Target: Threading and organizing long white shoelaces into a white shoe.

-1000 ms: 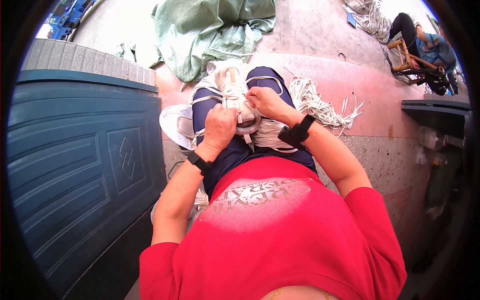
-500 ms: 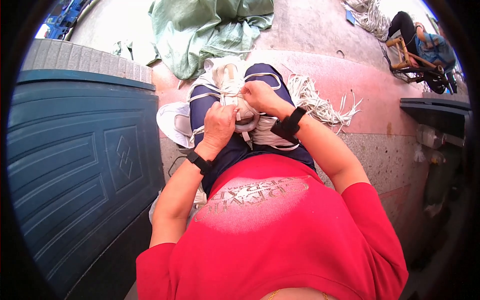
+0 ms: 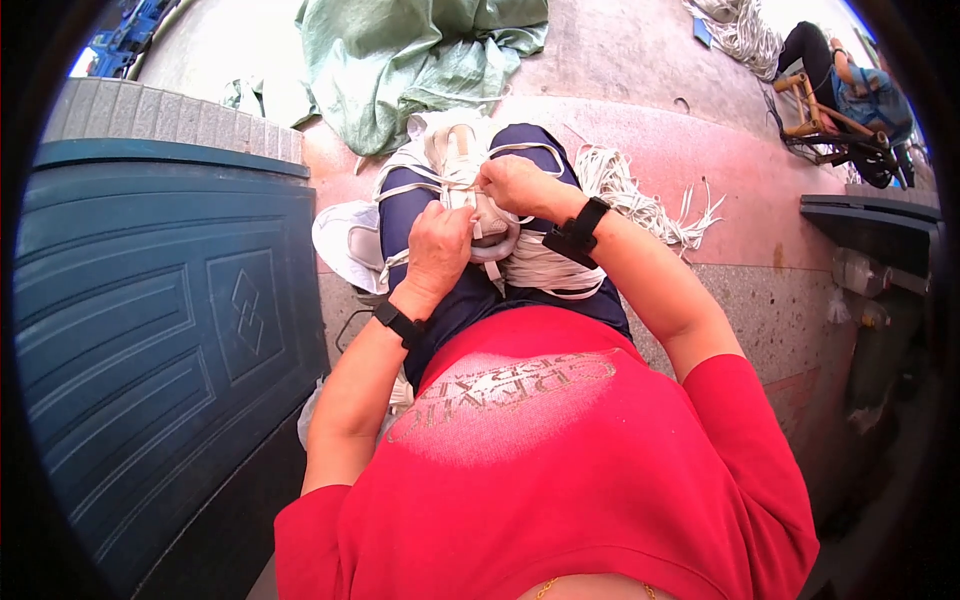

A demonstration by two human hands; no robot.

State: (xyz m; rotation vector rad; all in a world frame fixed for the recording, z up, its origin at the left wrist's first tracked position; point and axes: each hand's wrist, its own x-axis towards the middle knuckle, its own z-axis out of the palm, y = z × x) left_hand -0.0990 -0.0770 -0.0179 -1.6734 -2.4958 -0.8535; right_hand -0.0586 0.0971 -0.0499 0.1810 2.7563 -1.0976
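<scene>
A pale beige and white shoe point(image 3: 490, 224) rests on my lap between my knees, its toe toward me. White shoelace runs across it and trails over both of my thighs. My left hand point(image 3: 440, 245) is closed in a pinch at the shoe's near left side, on what looks like a lace. From the right, my right hand point(image 3: 522, 188) pinches the lace over the middle of the shoe; its fingertips are partly hidden. A bundle of white laces point(image 3: 552, 268) lies under my right wrist, against my thigh. Another white shoe point(image 3: 350, 243) sits beside my left leg.
Loose white laces point(image 3: 635, 200) are heaped on the floor to my right. Ahead lies a crumpled green sack point(image 3: 410, 75). A blue panelled door point(image 3: 150, 290) stands close on my left. At far right, a person point(image 3: 872, 100) sits by a bamboo chair point(image 3: 800, 105), near more laces point(image 3: 745, 40).
My right hand has shifted slightly left and away from me over the shoe. The left hand stays almost where it was.
</scene>
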